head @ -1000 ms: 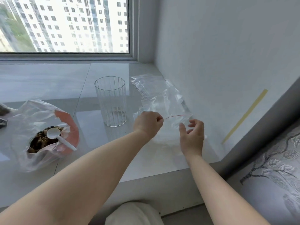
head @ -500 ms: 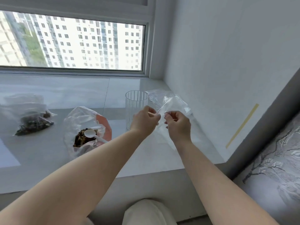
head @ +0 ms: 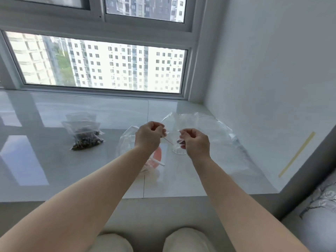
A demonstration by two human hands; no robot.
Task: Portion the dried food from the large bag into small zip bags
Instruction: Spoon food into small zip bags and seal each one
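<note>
Clear, thin plastic is what both hands are pinching: the left hand (head: 149,136) and right hand (head: 195,140) are each gripping one side of the mouth of a small zip bag (head: 173,137), holding it up just above the glass cup (head: 179,150). Left of the cup, the large bag (head: 127,142) is lying open with a white scoop (head: 157,161) poking out, and further left filled zip bags (head: 84,135) are stacked on the counter (head: 45,160). Being light, limp and slippery, the film will likely need holding by the stiffer zip strip, lips pulled apart.
</note>
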